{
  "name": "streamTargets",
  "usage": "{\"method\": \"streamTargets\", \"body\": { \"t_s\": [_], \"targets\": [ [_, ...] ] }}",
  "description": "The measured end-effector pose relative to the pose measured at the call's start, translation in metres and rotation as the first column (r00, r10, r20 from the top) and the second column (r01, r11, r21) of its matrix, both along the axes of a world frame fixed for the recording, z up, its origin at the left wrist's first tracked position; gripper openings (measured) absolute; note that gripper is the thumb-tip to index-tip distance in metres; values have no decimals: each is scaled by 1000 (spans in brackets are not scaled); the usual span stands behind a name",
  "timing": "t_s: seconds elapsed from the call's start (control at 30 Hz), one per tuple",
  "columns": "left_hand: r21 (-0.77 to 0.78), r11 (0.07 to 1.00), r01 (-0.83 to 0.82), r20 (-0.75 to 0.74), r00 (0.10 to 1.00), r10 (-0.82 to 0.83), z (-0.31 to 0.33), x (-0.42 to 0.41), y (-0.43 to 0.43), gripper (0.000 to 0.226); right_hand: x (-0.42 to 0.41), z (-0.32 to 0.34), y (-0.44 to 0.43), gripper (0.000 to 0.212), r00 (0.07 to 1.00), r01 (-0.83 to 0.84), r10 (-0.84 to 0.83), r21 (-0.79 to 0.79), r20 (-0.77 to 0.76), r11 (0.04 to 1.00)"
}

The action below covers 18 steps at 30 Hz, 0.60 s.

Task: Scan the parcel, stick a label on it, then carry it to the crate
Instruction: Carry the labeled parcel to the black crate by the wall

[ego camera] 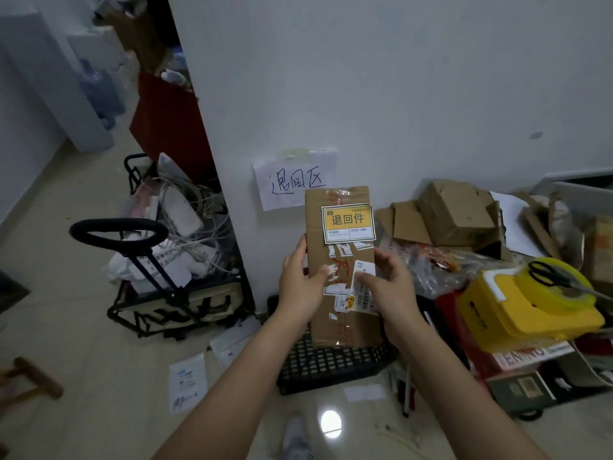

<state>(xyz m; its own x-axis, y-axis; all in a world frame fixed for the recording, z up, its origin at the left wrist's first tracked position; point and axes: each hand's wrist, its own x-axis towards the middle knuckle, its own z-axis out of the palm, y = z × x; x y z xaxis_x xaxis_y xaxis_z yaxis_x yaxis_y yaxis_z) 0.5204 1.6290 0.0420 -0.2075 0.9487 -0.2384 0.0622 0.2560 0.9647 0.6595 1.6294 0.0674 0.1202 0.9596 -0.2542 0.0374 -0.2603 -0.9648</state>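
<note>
A long brown cardboard parcel (338,257) is held upright in front of the white wall, above a black plastic crate (331,363) on the floor. A yellow-and-white label (348,223) is stuck on its upper front face. Torn white stickers and a barcode label cover its lower front. My left hand (300,280) grips the parcel's left edge. My right hand (389,283) holds its right side, fingers over the barcode label. The parcel's bottom end hangs just over the crate's rim.
A handwritten paper sign (295,179) is taped to the wall behind the parcel. A folding cart (172,280) full of cables stands at left. Flattened cartons (457,217), a yellow box (527,303) with scissors (557,277) and books pile at right. Papers lie on the floor.
</note>
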Motion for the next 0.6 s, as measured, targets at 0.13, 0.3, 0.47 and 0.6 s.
{"method": "streamTargets", "body": {
  "t_s": [0.13,0.3,0.47,0.6],
  "targets": [
    [-88,996,24,-22,999,-26,-34,-23,45,68,-25,-22,35,45,999,32,-33,-76,-14,997],
    [-120,993,21,-30,999,-25,-51,-34,73,68,-39,-40,67,52,999,39,-40,-140,-3,989],
    [-186,981,-59,-85,995,44,-62,-40,89,69,-51,-61,89,51,1000,-14,12,-211,-11,977],
    [-257,965,-54,-63,997,39,-78,-44,97,66,-60,-86,101,47,1000,18,-19,-303,-1,953]
  ]
}}
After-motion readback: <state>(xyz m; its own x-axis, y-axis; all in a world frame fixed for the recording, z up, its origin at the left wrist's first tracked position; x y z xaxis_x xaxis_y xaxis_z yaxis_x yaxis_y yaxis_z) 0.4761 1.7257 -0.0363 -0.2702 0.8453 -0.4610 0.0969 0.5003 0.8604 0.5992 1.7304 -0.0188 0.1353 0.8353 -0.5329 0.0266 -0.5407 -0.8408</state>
